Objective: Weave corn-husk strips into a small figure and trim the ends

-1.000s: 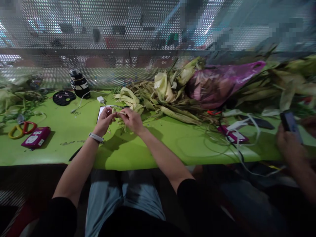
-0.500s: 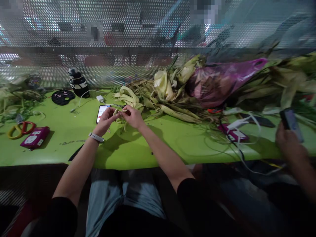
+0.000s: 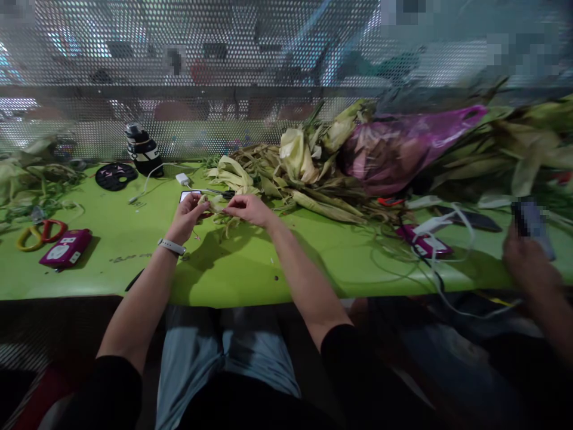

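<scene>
My left hand (image 3: 187,216) and my right hand (image 3: 248,209) meet above the green table (image 3: 250,269), both pinching a pale strip of corn husk (image 3: 216,204) between the fingertips. A white band sits on my left wrist. Just behind my hands lies a phone (image 3: 188,196) with a lit screen, partly hidden by my left hand. A heap of corn husks (image 3: 286,173) starts right beyond my right hand.
A purple plastic bag (image 3: 403,146) lies on the husk heap. A black bottle (image 3: 143,150), a dark disc (image 3: 116,176), a white charger (image 3: 182,178), scissors (image 3: 36,233) and a magenta device (image 3: 65,248) sit left. Another person's hand (image 3: 528,263) holds a phone at right, near cables.
My hands have shifted slightly apart and lower toward the table, still working the husk strip. My left hand now covers more of the phone.
</scene>
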Demonstrator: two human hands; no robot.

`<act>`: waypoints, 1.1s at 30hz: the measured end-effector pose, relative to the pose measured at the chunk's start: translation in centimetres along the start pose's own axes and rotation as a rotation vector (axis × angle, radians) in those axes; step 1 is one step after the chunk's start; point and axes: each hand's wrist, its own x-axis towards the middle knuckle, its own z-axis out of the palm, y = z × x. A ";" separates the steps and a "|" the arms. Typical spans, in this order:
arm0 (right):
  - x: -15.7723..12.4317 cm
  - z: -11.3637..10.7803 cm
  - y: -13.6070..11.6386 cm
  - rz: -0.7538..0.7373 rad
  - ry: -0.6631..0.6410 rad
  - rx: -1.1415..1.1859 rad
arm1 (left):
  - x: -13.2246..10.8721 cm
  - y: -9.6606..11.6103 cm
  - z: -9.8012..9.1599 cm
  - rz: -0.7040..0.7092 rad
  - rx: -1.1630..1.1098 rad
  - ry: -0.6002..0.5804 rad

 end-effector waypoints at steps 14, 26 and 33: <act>0.3 1.0 0.0 -0.070 0.056 -0.042 | -0.5 0.6 0.5 -0.006 -0.023 -0.087; -0.7 3.5 -1.1 -0.408 0.274 -0.568 | -0.5 -0.2 0.9 0.039 0.203 0.035; 0.1 4.2 -0.2 -0.123 0.327 0.062 | -0.5 -0.1 1.1 0.075 0.183 -0.026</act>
